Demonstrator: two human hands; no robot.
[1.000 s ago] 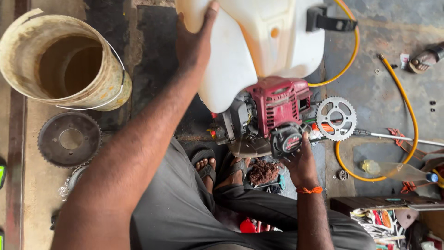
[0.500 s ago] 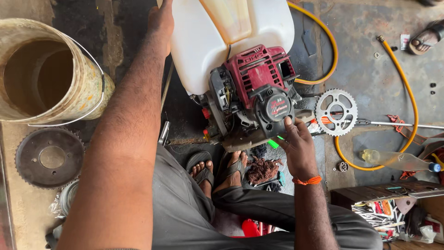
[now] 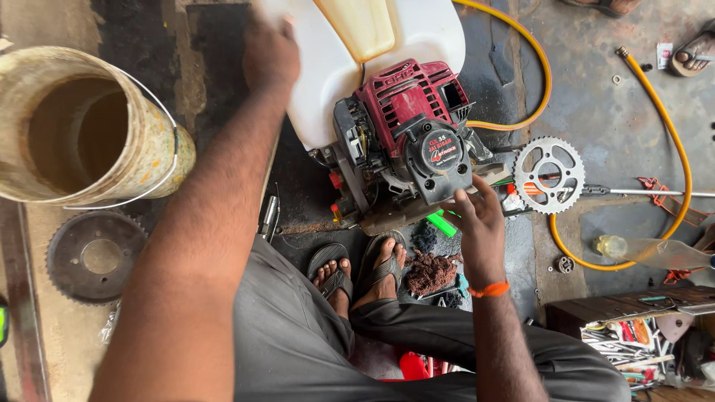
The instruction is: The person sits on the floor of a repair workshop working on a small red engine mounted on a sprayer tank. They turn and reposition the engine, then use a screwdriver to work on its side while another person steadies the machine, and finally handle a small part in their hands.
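A small red and black engine [image 3: 406, 138] is fixed under a white plastic tank [image 3: 417, 33] that lies on the dark floor. My left hand [image 3: 269, 52] rests flat on the tank's left side, holding it steady. My right hand [image 3: 475, 216], with an orange band at the wrist, touches the engine's black round cover at its lower right edge, fingers spread. My feet in sandals [image 3: 357, 268] are just below the engine.
A worn bucket [image 3: 89, 130] stands at the left, a dark toothed sprocket [image 3: 95, 257] below it. A silver sprocket [image 3: 550, 175] and a metal rod lie to the right. An orange hose [image 3: 670, 126] loops around. Tools fill a box [image 3: 633, 335] at lower right.
The view has shifted so the engine sits more central. My right hand has slid off the round cover to its lower right edge. My left hand stays on the tank.
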